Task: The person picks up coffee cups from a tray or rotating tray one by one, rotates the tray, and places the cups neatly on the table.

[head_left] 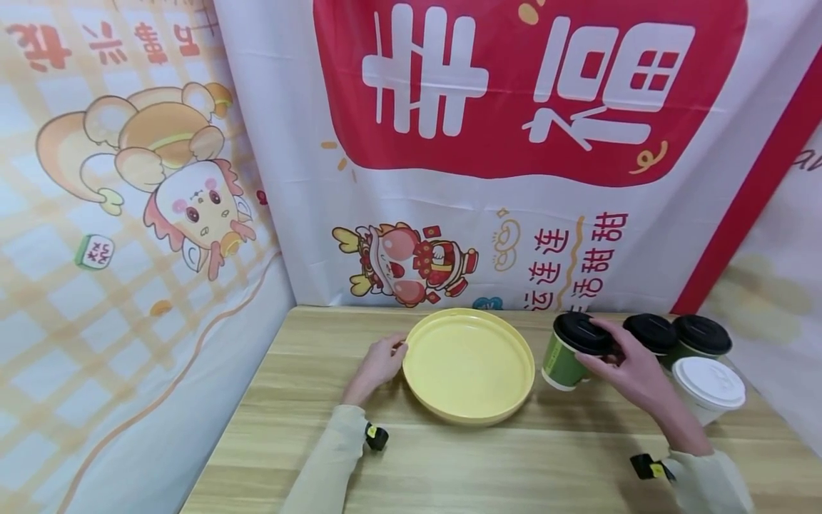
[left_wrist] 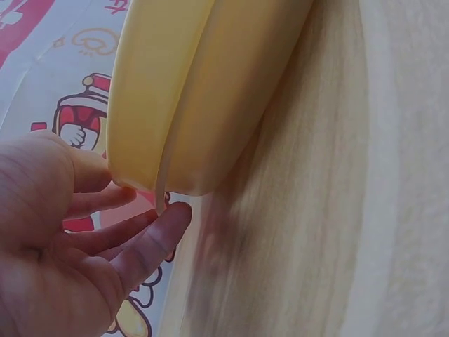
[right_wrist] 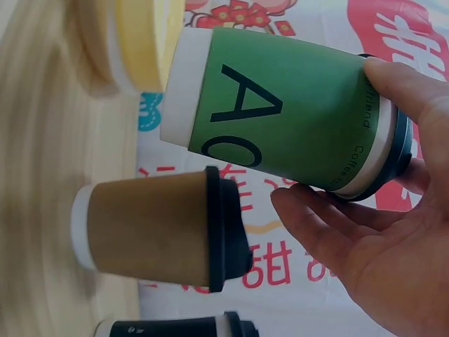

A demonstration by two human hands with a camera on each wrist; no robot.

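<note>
On the wooden table lies a round yellow tray (head_left: pixel 469 368) with a raised rim. My left hand (head_left: pixel 380 363) holds it at the left edge; in the left wrist view the thumb touches the rim and curled fingers reach round below it. A green paper cup (head_left: pixel 560 364) with a black lid is just right of the tray. My right hand (head_left: pixel 619 357) grips this cup near its lid, thumb on one side and fingers on the other. In the right wrist view the green cup (right_wrist: pixel 280 105) is slightly tilted, its white base apart from the table.
A brown cup (right_wrist: pixel 151 228) with a black lid stands beside the held cup. Further right are another black-lidded cup (head_left: pixel 700 335) and a white-lidded cup (head_left: pixel 709 385), close to my right forearm. A printed cloth (head_left: pixel 411 193) hangs behind the table (head_left: pixel 514 471).
</note>
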